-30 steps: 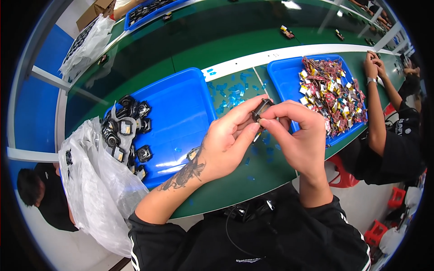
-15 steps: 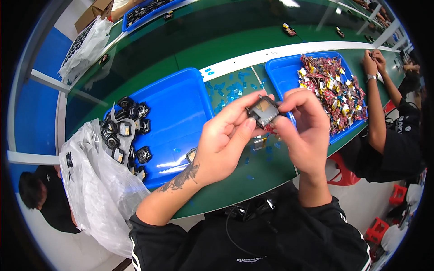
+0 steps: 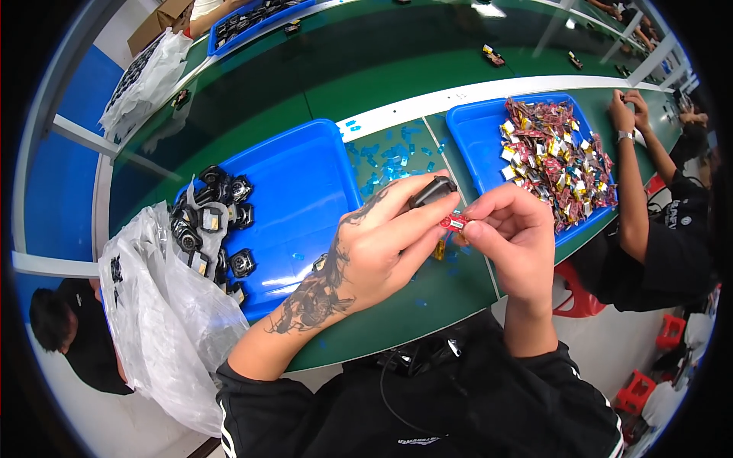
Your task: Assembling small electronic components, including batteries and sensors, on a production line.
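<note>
My left hand (image 3: 379, 243), its back turned up, grips a black watch case (image 3: 433, 191) that stands on edge between the fingers. Hanging close below the case is a small red circuit board (image 3: 453, 222), beside the fingertips of both hands. My right hand (image 3: 521, 238) pinches the right end of this board between thumb and forefinger. Whether the board is joined to the case is hidden by my left fingers. A small yellow part (image 3: 439, 249) shows just under the board.
At the left a blue tray (image 3: 294, 183) holds several black watch cases (image 3: 243, 262), with a clear plastic bag (image 3: 164, 305) over its edge. Another blue tray (image 3: 477, 149) is heaped with red boards (image 3: 561, 164). Blue film pieces (image 3: 393, 156) lie between them. A co-worker's arm (image 3: 637, 191) is at right.
My left hand has rolled over so its back faces up, tipping the watch case from flat onto its edge. My right fingers moved from the case down to the red board.
</note>
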A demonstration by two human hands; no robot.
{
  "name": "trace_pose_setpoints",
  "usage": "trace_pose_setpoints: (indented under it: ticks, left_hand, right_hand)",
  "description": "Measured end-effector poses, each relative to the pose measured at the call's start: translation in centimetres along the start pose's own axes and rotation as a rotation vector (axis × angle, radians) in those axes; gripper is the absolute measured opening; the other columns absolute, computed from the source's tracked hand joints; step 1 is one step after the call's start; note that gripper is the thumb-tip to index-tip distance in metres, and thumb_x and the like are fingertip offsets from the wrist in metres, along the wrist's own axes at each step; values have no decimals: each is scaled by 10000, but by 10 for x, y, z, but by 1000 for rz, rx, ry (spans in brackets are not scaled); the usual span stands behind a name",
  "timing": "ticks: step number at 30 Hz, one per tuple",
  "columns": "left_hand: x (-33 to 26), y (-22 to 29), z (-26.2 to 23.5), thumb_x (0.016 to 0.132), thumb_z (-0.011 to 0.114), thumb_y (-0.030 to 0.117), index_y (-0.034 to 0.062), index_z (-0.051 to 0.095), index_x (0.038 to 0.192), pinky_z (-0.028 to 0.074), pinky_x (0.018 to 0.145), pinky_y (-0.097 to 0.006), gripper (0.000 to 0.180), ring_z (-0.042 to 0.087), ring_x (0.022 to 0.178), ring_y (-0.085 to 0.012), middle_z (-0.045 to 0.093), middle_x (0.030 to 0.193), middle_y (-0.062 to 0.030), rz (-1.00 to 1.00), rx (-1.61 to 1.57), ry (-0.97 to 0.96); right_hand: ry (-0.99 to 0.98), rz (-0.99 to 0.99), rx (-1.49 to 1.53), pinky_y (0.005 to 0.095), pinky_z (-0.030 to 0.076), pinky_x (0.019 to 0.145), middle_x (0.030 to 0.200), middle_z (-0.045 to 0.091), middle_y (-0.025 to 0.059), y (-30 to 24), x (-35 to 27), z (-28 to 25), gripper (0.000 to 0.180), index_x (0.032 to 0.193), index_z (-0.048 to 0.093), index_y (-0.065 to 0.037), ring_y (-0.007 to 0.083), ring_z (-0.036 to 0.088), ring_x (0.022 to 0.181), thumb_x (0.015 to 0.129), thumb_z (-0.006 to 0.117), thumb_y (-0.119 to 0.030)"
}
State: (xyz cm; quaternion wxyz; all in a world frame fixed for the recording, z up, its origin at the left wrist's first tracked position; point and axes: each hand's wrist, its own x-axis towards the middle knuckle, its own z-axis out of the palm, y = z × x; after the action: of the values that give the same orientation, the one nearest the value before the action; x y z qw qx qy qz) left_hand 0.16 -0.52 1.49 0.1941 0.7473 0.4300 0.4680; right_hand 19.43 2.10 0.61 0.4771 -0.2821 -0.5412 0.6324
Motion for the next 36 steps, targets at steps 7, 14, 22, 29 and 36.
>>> trace_pose_setpoints:
  ticks: [7,14,22,29,36]
  left_hand:
    - [-5,-3,-5,819,703,-40,1,732,1029,522,759,-262,216,667,876,-157,702,962,-119,-299,-460,-231]
    - [-8,-3,1,908,646,17,-66,681,1082,536,787,-239,196,664,917,-126,657,1002,-68,-597,-780,-146]
    - [-7,-4,5,881,598,-99,-50,625,1206,527,930,-282,330,618,1097,-172,628,1189,-121,-551,-739,-115]
    - [-4,1,7,889,585,-93,-37,616,1219,531,932,-286,336,621,1111,-179,620,1234,-127,-502,-632,-93]
    - [-7,-1,15,889,558,-105,-20,601,1246,523,945,-284,370,614,1129,-179,620,1230,-122,-456,-666,-31]
  right_hand:
    - [-92,88,335,243,511,736,933,607,67,5,0,-7,146,907,584,-16,117,605,831,841,714,-10]
    - [134,18,18,184,497,675,938,610,49,0,-6,13,279,1055,592,0,63,593,809,809,715,46]
    - [149,-51,-326,164,421,589,842,634,11,2,-1,13,393,1148,549,-10,26,540,669,796,707,66]
    - [148,-70,-417,164,346,518,818,626,5,5,4,8,408,1135,531,-32,5,456,586,783,712,67]
    - [153,-148,-487,156,407,570,851,591,-4,19,5,8,421,1154,529,-39,22,518,711,792,724,49]
